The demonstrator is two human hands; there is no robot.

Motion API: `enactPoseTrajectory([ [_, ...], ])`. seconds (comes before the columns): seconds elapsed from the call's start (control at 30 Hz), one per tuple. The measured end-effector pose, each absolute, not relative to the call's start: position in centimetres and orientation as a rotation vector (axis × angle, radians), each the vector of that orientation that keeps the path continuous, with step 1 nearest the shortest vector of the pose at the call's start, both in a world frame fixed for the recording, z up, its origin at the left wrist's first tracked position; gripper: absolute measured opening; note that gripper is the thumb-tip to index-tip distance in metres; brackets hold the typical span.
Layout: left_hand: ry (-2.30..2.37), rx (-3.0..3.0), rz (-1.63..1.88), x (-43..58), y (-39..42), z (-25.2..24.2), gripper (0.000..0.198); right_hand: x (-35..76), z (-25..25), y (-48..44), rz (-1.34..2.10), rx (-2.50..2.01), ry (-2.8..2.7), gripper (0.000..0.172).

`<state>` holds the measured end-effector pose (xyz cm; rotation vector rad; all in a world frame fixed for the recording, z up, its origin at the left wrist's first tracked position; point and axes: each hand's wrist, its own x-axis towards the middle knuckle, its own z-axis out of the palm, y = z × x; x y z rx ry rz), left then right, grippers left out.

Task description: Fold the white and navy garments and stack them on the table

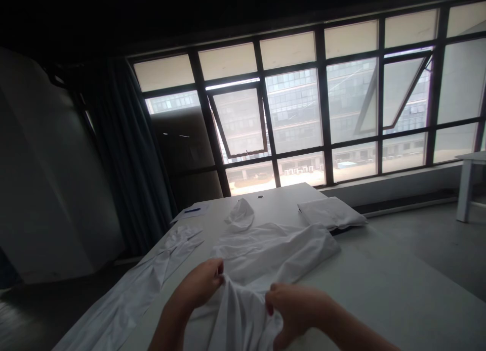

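A large white cloth lies rumpled over the middle of the white table, its near part gathered into folds between my hands. My left hand pinches the fabric on the left side of these folds. On the right side, my right hand grips the same cloth, thumb and fingers closed on its edge. The fabric between both hands is raised into several pleats, and its lower end runs out of the bottom of the view.
Another white cloth stretches along the table's left edge. A small white cloth piece stands farther back, with a folded white stack at the back right. Paper with a blue pen lies back left. Windows and a dark curtain are beyond.
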<state>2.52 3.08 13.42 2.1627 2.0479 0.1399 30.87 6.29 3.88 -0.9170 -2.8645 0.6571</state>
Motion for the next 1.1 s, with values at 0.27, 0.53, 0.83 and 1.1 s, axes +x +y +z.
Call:
enactPoseTrajectory([
  [0.27, 2.355, 2.095, 0.400, -0.4, 3.7, 14.4, 0.016, 27.0, -0.4, 5.4, 0.185, -0.957, -2.849, 0.021],
  [0.53, 2.283, 1.991, 0.369, -2.1, 3.1, 14.9, 0.024, 33.6, 9.6, 6.4, 0.899, -0.979, -2.633, 0.023],
  [0.83, 2.153, 1.967, 0.244, -2.3, 2.7, 14.2, 0.033, 36.0, 11.4, 7.4, 1.643, -0.730, -2.232, 0.052],
  [1.1, 1.850, 2.183, 0.057, 8.2, 3.0, 9.2, 0.058, 36.2, 3.6, 11.9, 0.627, -1.376, -2.456, 0.043],
])
